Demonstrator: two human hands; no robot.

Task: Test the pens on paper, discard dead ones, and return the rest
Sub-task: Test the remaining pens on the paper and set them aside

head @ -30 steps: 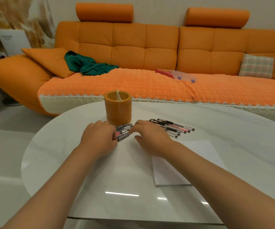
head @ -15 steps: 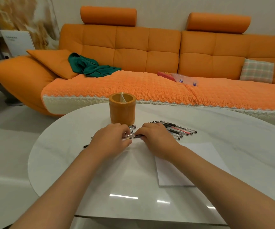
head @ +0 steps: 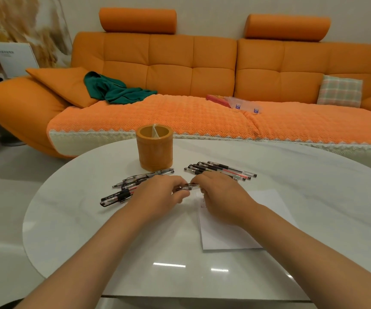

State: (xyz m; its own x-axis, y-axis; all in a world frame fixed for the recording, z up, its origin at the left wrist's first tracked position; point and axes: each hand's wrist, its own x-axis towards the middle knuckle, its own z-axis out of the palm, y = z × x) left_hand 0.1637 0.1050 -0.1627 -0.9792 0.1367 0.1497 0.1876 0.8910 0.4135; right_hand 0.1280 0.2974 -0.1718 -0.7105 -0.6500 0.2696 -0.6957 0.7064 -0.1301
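My left hand and my right hand meet over the white table, and both grip one clear-barrelled pen held level between them. A white sheet of paper lies under and to the right of my right hand. Several pens lie in a loose group left of my hands. Another group of several pens lies just beyond my right hand. An orange cylindrical pen holder stands upright behind the hands.
The white oval table has its curved edge to the left and front. Behind it runs an orange sofa with a green cloth, a clear plastic box and a checked cushion.
My hands have come together from over the left pens and lifted one pen between them. The left group of pens lies spread out and uncovered. The view has shifted slightly.
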